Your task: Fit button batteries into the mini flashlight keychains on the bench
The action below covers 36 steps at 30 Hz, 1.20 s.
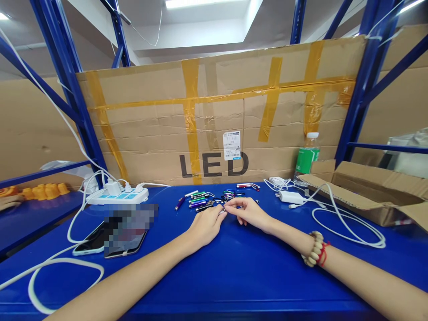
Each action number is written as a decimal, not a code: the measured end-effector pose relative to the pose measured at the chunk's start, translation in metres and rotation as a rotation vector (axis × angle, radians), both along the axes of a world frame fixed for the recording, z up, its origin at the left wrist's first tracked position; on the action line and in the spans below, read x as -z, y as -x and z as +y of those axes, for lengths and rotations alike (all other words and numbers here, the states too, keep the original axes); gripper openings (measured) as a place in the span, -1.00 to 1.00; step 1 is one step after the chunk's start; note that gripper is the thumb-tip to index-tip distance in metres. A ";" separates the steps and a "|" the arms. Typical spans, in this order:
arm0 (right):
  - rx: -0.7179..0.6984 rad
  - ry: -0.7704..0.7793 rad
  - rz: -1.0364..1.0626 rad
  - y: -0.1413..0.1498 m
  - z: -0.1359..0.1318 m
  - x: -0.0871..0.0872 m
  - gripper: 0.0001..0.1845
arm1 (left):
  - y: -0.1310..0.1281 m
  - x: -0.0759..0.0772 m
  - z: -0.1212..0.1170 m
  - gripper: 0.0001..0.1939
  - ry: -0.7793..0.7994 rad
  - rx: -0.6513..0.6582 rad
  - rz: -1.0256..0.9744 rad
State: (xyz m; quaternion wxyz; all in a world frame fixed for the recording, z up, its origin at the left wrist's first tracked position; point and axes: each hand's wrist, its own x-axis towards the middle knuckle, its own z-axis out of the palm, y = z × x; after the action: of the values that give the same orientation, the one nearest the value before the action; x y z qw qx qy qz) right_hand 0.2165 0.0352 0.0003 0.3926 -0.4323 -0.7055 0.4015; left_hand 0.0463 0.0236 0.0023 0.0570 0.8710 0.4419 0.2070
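Both my hands meet at the middle of the blue table (214, 267). My left hand (206, 223) lies knuckles up with its fingers curled, and its fingertips touch those of my right hand (248, 210). The right hand is also curled in a pinch, and a bead bracelet (316, 248) sits on its wrist. Between the fingertips is a small silver item, too small to name. Just beyond the hands lies a pile of several small coloured keychain flashlights (203, 199), some with carabiner clips. A few more of these flashlights (248, 185) lie farther back.
Two phones (100, 240) lie at the left, beside a white power strip (117, 196) with chargers and white cables. A white charger (290, 197) with a looped cable, a green bottle (306, 157) and an open cardboard box (368, 191) stand at the right. A taped cardboard wall (214, 120) closes the back.
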 end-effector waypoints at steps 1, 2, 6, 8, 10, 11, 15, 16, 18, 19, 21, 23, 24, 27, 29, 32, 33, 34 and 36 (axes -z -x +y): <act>0.006 0.001 0.003 0.000 0.000 0.000 -0.54 | 0.000 0.000 0.000 -0.71 -0.003 -0.005 0.005; 0.012 0.003 0.006 0.000 0.001 0.000 -0.53 | 0.000 0.000 0.000 -0.71 -0.006 -0.012 0.010; 0.022 0.007 0.011 0.001 0.001 -0.001 -0.51 | 0.000 0.000 0.001 -0.71 -0.005 -0.026 0.021; 0.016 0.011 0.009 0.001 0.001 -0.001 -0.50 | 0.000 0.001 0.001 -0.70 -0.004 -0.029 0.023; 0.010 0.018 0.012 0.001 0.001 -0.001 -0.50 | 0.001 0.001 0.002 -0.69 -0.005 -0.027 0.021; 0.008 0.022 0.016 0.000 0.001 -0.001 -0.51 | 0.001 0.001 0.002 -0.69 -0.006 -0.026 0.017; 0.003 0.035 0.029 -0.001 0.001 -0.001 -0.51 | 0.001 0.002 0.003 -0.70 0.003 -0.015 -0.003; 0.002 0.036 0.030 -0.001 0.002 0.000 -0.51 | 0.002 0.002 0.003 -0.69 0.005 -0.012 -0.008; -0.004 0.035 0.034 -0.001 0.002 0.000 -0.51 | 0.002 0.002 0.004 -0.69 0.006 -0.009 -0.017; -0.009 0.033 0.038 -0.001 0.002 0.001 -0.51 | 0.003 0.002 0.004 -0.68 0.004 -0.014 -0.023; -0.015 0.031 0.050 -0.001 0.002 0.002 -0.52 | 0.003 0.003 0.004 -0.68 -0.003 -0.034 -0.034; -0.014 0.037 0.062 0.000 0.002 0.001 -0.54 | 0.003 0.003 0.005 -0.69 -0.011 -0.046 -0.050; -0.010 0.042 0.066 0.000 0.001 0.001 -0.55 | 0.003 0.003 0.005 -0.69 -0.016 -0.045 -0.060; 0.013 0.050 0.076 0.001 0.000 -0.001 -0.55 | 0.002 0.002 0.003 -0.69 -0.029 -0.027 -0.089; 0.033 0.042 0.102 0.002 0.000 -0.002 -0.55 | 0.002 0.001 0.002 -0.67 -0.022 -0.019 -0.097; 0.071 0.030 0.202 0.001 0.002 -0.002 -0.52 | 0.002 0.000 0.002 -0.67 -0.003 -0.019 -0.095; 0.087 0.027 0.236 0.001 0.003 -0.002 -0.52 | 0.001 0.001 0.003 -0.67 0.003 -0.021 -0.094; 0.098 0.029 0.258 0.001 0.003 -0.001 -0.52 | 0.001 0.001 0.003 -0.69 0.009 -0.022 -0.093; 0.096 0.031 0.252 0.001 0.003 -0.001 -0.54 | 0.001 0.001 0.004 -0.73 0.029 -0.020 -0.091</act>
State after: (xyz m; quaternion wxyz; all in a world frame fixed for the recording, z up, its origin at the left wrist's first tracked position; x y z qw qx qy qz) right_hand 0.2155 0.0383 0.0013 0.4902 -0.4177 -0.6227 0.4444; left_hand 0.0451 0.0274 0.0010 0.0878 0.8553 0.4503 0.2406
